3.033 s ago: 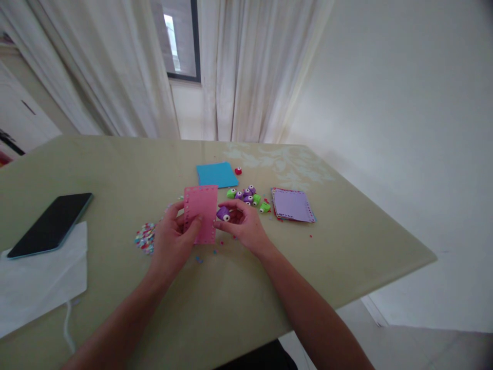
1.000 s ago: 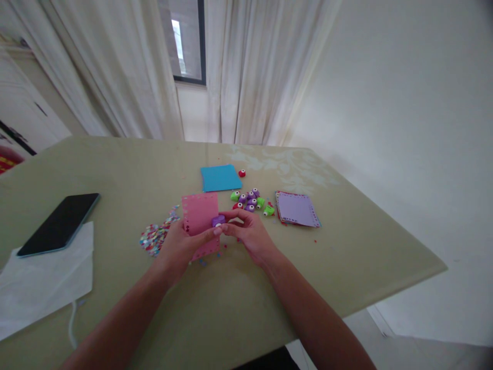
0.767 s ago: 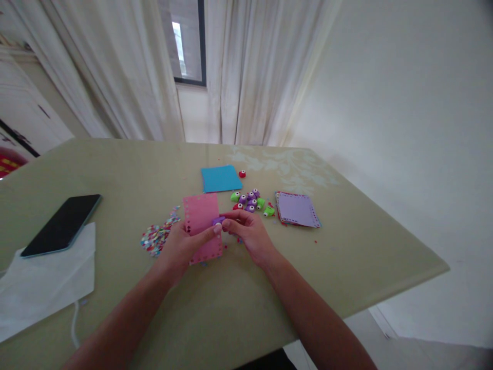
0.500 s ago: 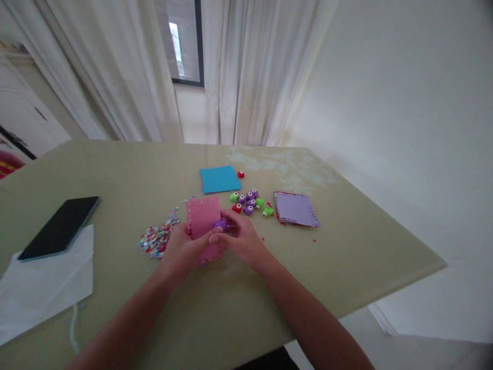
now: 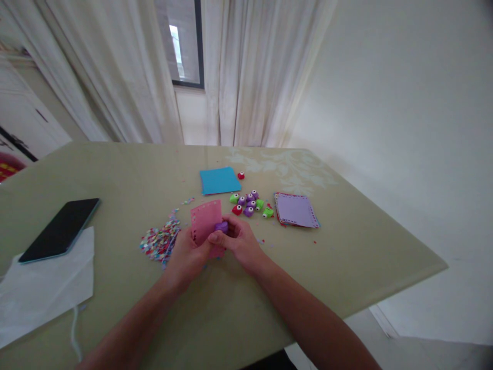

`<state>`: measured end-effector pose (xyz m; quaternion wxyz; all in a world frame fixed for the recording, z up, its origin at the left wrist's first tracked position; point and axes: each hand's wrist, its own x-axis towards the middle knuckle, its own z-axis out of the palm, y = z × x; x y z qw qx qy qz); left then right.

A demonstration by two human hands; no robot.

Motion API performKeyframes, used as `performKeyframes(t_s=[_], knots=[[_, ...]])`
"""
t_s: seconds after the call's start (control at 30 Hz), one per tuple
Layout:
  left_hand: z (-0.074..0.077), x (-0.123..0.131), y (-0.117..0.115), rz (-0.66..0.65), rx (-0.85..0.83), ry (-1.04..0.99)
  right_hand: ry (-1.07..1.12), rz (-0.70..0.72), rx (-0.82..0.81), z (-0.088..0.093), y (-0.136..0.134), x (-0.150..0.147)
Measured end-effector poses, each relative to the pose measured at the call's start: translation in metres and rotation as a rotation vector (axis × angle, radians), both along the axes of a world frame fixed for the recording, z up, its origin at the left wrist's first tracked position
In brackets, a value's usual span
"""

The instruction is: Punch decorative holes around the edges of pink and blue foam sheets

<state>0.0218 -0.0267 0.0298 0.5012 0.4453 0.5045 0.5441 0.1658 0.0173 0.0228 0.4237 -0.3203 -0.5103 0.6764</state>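
My left hand point(image 5: 187, 255) grips a pink sheet of paper point(image 5: 205, 219) with small holes punched along its edges, holding it by the lower part above the table. My right hand point(image 5: 239, 244) is closed around a small purple paper punch point(image 5: 222, 226) set on the sheet's right edge, thumb pressed on top of it. Both hands meet just in front of a cluster of several small green, purple and red punches point(image 5: 250, 204).
A blue paper square point(image 5: 219, 180) with a red punch point(image 5: 241, 175) beside it lies further back. A stack of punched sheets, lilac on top point(image 5: 296, 210), is at the right. A confetti heap point(image 5: 160, 240) lies left of my hands; a black phone point(image 5: 60, 229) rests on white cloth point(image 5: 42, 285).
Three seconds ago the purple punch was held apart from the sheet; since then it has gone onto the right edge. Both hands have drawn nearer to me and the sheet now tilts.
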Motion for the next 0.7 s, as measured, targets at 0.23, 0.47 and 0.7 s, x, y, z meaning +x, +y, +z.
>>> performKeyframes(t_s=[0.23,0.47,0.7], knots=[[-0.003,0.004,0.004,0.048,-0.062,-0.018,-0.009,-0.014,-0.029,-0.001,0.003,0.001],[-0.001,0.000,0.008,0.040,-0.020,-0.075,-0.048,-0.078,0.006,-0.005,0.008,0.002],[0.001,-0.007,0.009,0.107,-0.096,-0.070,-0.128,-0.090,0.187,0.000,0.012,0.014]])
